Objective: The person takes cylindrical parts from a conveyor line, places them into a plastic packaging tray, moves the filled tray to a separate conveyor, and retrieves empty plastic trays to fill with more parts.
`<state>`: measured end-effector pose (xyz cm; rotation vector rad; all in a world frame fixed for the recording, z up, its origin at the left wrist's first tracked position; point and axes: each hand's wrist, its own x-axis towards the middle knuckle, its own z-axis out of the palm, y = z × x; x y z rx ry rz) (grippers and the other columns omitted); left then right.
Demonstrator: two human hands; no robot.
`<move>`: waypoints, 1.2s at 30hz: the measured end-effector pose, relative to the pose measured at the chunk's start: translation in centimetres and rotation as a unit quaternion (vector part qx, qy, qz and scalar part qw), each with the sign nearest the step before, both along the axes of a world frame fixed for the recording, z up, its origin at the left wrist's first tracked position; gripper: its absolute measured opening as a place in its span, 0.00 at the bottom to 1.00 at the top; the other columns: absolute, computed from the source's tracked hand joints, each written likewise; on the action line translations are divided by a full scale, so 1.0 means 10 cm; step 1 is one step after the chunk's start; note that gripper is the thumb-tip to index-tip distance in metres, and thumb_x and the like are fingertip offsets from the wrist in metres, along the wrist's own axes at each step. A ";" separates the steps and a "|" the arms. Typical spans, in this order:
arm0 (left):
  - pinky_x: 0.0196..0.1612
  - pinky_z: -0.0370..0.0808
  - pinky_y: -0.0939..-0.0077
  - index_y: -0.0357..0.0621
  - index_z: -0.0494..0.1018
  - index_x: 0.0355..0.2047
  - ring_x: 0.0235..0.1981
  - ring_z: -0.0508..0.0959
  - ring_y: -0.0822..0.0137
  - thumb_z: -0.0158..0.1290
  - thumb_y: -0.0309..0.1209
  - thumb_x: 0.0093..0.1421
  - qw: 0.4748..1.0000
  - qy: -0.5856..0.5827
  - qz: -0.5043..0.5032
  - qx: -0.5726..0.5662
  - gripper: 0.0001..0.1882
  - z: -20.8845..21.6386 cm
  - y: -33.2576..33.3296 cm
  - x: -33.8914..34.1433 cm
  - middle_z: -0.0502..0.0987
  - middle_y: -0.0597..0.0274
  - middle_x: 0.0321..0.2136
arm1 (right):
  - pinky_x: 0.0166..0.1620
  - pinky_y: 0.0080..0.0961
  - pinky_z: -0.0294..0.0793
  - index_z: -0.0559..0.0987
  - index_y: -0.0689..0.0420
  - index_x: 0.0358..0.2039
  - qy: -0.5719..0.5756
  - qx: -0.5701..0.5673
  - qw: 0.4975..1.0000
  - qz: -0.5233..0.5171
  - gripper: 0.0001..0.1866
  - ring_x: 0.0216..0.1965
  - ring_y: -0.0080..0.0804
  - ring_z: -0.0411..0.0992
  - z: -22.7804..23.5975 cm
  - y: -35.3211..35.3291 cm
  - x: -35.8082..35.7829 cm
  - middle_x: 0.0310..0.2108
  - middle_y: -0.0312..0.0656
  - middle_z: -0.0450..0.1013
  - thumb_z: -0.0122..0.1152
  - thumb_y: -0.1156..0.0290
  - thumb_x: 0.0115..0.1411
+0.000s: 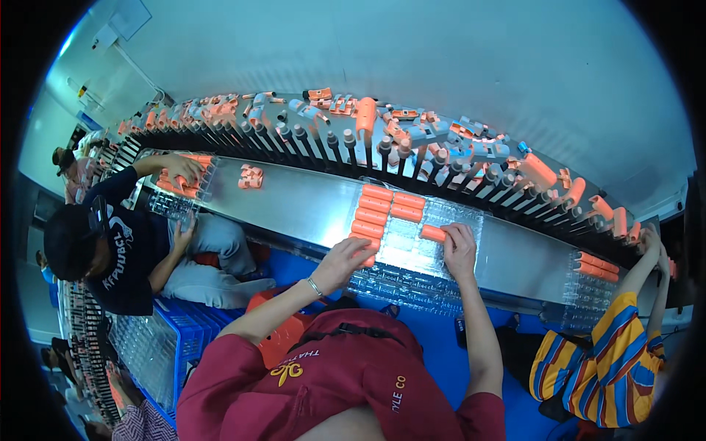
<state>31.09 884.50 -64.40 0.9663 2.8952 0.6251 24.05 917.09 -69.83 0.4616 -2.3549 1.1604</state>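
Observation:
A clear plastic tray (pixel 419 253) lies in front of me, partly filled with orange half-round plastic shells. One column of shells (pixel 373 204) runs down its left side, with a shorter column (pixel 407 207) beside it. My left hand (pixel 342 266) is closed at the lower end of the left column, its fingertips around an orange shell there; the fingers partly hide it. My right hand (pixel 460 248) pinches another orange plastic shell (pixel 433 233) by its right end, over the tray's middle.
Behind the tray stands a row of dark upright pegs (pixel 350 147), with orange and grey parts (pixel 412 132) strewn beyond. A co-worker (pixel 118 242) works at my left, another (pixel 603 353) at my right with a tray of shells (pixel 596 266). Blue crates (pixel 180 345) stand at lower left.

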 end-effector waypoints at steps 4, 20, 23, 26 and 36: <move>0.69 0.49 0.38 0.59 0.59 0.70 0.73 0.47 0.48 0.53 0.40 0.65 0.988 0.060 -0.003 -0.145 0.33 -0.07 0.34 0.09 0.46 0.61 0.74 | 0.45 0.38 0.75 0.82 0.60 0.36 -0.006 -0.008 1.000 -0.002 0.08 0.41 0.47 0.74 -0.06 0.31 0.02 0.38 0.47 0.75 0.57 0.81 0.56; 0.54 0.72 0.56 0.42 0.71 0.51 0.52 0.76 0.47 0.60 0.26 0.54 0.966 0.202 -0.139 -0.084 0.22 1.58 3.11 -2.20 0.76 0.48 0.49 | 0.47 0.37 0.75 0.82 0.60 0.36 -0.015 0.002 1.000 -0.004 0.08 0.42 0.46 0.74 -0.13 1.50 0.10 0.38 0.46 0.75 0.57 0.80 0.57; 0.46 0.75 0.52 0.41 0.73 0.42 0.41 0.80 0.45 0.60 0.28 0.55 0.969 0.109 -0.120 -0.187 0.15 1.77 3.31 -2.24 0.80 0.50 0.39 | 0.47 0.37 0.75 0.82 0.60 0.37 -0.012 0.001 1.000 -0.008 0.08 0.43 0.46 0.75 -0.12 1.75 0.13 0.39 0.46 0.75 0.57 0.80 0.58; 0.49 0.74 0.57 0.45 0.73 0.49 0.47 0.79 0.51 0.59 0.25 0.53 0.970 0.218 -0.085 -0.059 0.21 1.58 3.17 -1.94 0.79 0.54 0.44 | 0.47 0.37 0.75 0.82 0.60 0.37 -0.010 0.001 1.000 -0.019 0.08 0.43 0.46 0.75 -0.16 1.99 0.17 0.39 0.46 0.75 0.58 0.80 0.58; 0.54 0.74 0.58 0.45 0.64 0.64 0.52 0.77 0.51 0.53 0.18 0.53 0.983 0.137 -0.115 0.047 0.35 0.46 2.95 -0.26 0.76 0.51 0.52 | 0.45 0.37 0.76 0.82 0.60 0.36 -0.006 0.009 1.000 -0.016 0.08 0.42 0.45 0.75 -0.30 2.78 0.21 0.38 0.46 0.75 0.58 0.81 0.57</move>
